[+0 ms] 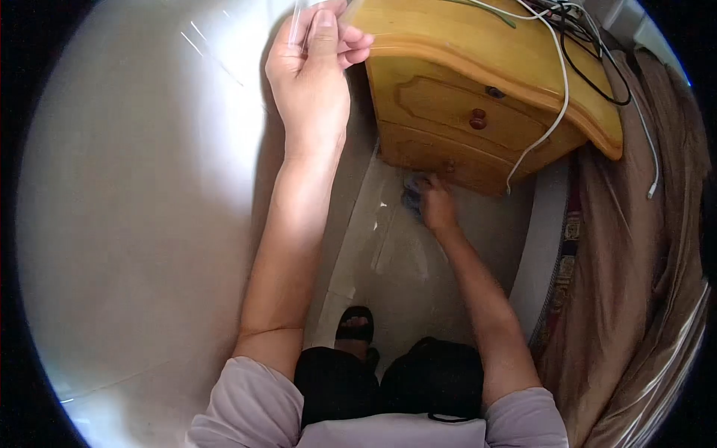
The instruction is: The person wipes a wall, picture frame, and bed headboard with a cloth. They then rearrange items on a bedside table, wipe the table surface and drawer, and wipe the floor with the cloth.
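Observation:
My left hand is raised at the top, beside the left edge of a yellow wooden cabinet. Its thumb and fingers are closed on a clear, see-through sheet, whose upper part runs out of view. Low down, at the foot of the cabinet, my right hand is closed on a bluish-grey cloth close to the floor. The fingers of that hand are partly hidden and slightly blurred.
White and black cables lie on the cabinet top, and a white one hangs over its front. Brown curtain-like fabric fills the right side. Small white bits lie on the floor. A sandalled foot stands below.

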